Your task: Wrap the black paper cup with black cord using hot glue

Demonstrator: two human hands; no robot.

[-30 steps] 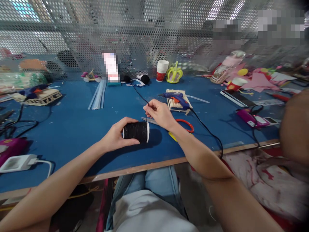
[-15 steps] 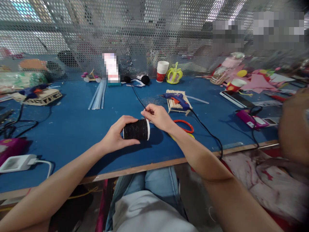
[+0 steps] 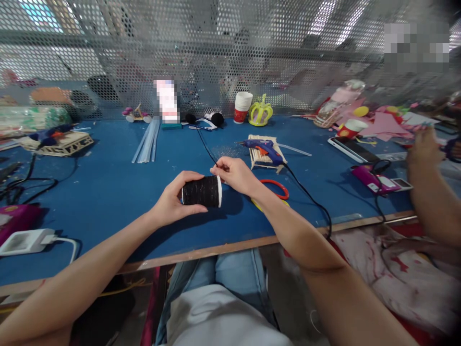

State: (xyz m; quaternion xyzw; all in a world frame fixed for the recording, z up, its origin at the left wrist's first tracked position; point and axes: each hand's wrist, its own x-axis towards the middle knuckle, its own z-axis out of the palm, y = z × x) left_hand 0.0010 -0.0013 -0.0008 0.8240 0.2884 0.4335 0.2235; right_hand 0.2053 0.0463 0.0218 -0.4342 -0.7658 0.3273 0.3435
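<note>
My left hand grips a spool of black cord, held on its side just above the blue table. My right hand sits at the spool's right end and pinches the black cord, which runs away across the table toward the back. Red-handled scissors lie under and behind my right wrist. A blue glue gun rests on a small stick rack behind my right hand, its black cable trailing to the table edge.
Clear glue sticks lie at the back left, paper cups and a yellow crown at the back. Phones and a pink device lie right, where another person's hand works. A white adapter sits front left.
My right hand has come down and closer to the spool's end, still pinching the cord. The other person's arm on the right has lifted and moved back.
</note>
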